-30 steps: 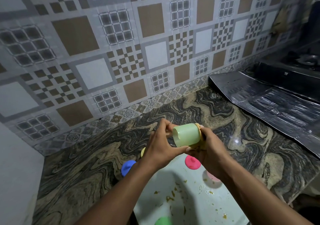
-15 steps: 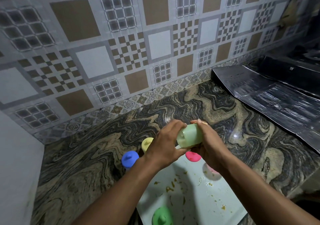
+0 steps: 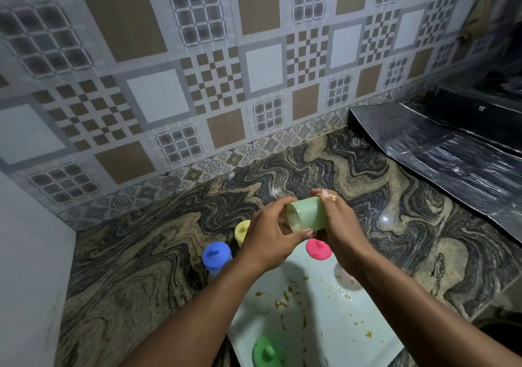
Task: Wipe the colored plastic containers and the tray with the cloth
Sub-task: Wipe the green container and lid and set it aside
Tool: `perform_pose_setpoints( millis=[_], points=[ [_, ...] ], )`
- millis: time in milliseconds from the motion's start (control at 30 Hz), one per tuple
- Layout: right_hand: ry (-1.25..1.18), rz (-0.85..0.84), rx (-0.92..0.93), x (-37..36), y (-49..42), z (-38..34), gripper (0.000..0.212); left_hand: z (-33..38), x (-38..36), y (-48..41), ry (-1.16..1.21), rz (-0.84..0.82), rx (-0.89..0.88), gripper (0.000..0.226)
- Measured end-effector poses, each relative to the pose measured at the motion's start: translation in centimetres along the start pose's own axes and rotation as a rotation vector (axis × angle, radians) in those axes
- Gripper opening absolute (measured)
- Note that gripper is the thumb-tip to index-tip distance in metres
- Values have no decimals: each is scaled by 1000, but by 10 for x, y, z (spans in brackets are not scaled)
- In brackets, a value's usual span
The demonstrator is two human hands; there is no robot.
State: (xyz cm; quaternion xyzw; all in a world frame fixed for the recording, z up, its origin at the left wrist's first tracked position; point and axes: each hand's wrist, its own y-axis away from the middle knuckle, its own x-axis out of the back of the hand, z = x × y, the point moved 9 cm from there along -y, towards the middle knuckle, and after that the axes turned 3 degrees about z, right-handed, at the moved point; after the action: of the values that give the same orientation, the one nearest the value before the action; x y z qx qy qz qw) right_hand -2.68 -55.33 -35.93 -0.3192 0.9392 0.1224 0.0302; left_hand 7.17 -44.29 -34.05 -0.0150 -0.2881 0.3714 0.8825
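Both hands were on the pale green container (image 3: 308,214), held on its side in the air over the far end of the tray (image 3: 324,335), open mouth facing the left hand (image 3: 269,234). Left fingers curled round the rim end, right hand (image 3: 343,232) wrapped round the base end. A tan scrap (image 3: 330,196) poked out behind the right fingertips; probably the cloth, can't confirm.

Status, my read: mid-job on this one container.
- Tray not yet wiped: yellow-brown bits and smears were scattered across it.
- Pink lid (image 3: 319,250) and green lid (image 3: 267,351) sat on the tray, plus a pinkish piece (image 3: 343,277) half hidden under the right forearm.
- Blue container (image 3: 216,256) and yellow container (image 3: 242,230) stood on the granite counter (image 3: 135,267) just off the tray's far left corner. Wiped or not, can't tell.

Left to do: lids, pink piece, whole tray.
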Motion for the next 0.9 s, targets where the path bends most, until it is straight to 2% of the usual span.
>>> perform_pose_setpoints(
  millis=[133, 200, 267, 367, 400, 433, 500, 567, 600, 633, 700, 767, 900],
  points=[
    [1, 15, 12, -3, -1, 2, 24, 31, -2, 7, -360, 9, -418, 67],
    [-25, 13, -20, -4, 0, 4, 24, 32, -5, 10, -426, -5, -500, 71],
    [-48, 17, -49, -2, 0, 6, 25, 29, -3, 11, -355, -25, -471, 73],
    [-3, 52, -16, 2, -1, 5, 26, 14, 4, 7, -111, -25, -200, 82],
    [8, 50, 2, 0, 0, 4, 25, 9, 6, 6, -64, -3, -135, 78],
    [26, 48, 23, -1, -1, 2, 25, 9, 7, 6, -67, 17, -135, 71],
    [67, 51, 47, -2, -1, 1, 24, 21, 5, 8, -174, 12, -288, 63],
    [43, 45, 30, -3, 0, 1, 25, 29, -1, 10, -337, -26, -475, 63],
    [30, 43, 17, -3, 0, 1, 25, 30, -2, 11, -378, -39, -509, 65],
    [32, 49, 10, -3, 1, 2, 26, 27, -3, 10, -379, -51, -493, 68],
    [57, 79, 25, -1, 3, 0, 26, 16, 0, 7, -265, -49, -335, 77],
    [100, 95, 58, 0, 2, -1, 26, 10, 5, 6, -180, -7, -240, 73],
    [88, 68, 30, -4, 4, 2, 26, 25, -4, 12, -389, -25, -492, 64]
  ],
)
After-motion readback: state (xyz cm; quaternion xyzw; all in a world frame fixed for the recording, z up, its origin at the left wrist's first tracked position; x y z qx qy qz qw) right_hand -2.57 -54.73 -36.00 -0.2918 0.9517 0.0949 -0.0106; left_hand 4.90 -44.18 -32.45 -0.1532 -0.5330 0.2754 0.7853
